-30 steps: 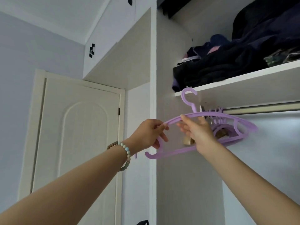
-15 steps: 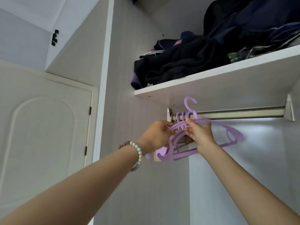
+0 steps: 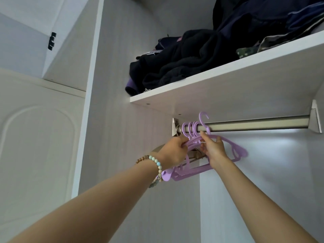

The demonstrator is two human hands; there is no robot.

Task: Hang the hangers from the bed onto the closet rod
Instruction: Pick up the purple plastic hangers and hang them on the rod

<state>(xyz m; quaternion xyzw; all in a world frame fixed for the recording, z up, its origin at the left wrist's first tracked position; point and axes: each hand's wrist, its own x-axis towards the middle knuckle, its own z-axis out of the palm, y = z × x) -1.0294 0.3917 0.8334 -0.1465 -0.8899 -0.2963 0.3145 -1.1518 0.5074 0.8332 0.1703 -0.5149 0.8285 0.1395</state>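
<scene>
Closet: white wardrobe beside a panelled door (image 3: 35,155); a shelf (image 3: 228,85) piled with dark clothes (image 3: 184,55) sits close above the rod (image 3: 254,124), so headroom is tight.
Hung hangers (image 3: 188,128): purple hooks bunched at the rod's left end, probably to leave the rest free.
Held hanger (image 3: 236,151): just below the rod, its hook raised in front of it and apparently not seated.
Left hand (image 3: 173,153): grip curled round a purple hanger arm, seemingly steadying the held one; beaded bracelet (image 3: 157,163) at the wrist.
Right hand (image 3: 213,149): grip pinching the neck under the hook, where it can best steer it.
Next: probably lift the hook over and lower it.
</scene>
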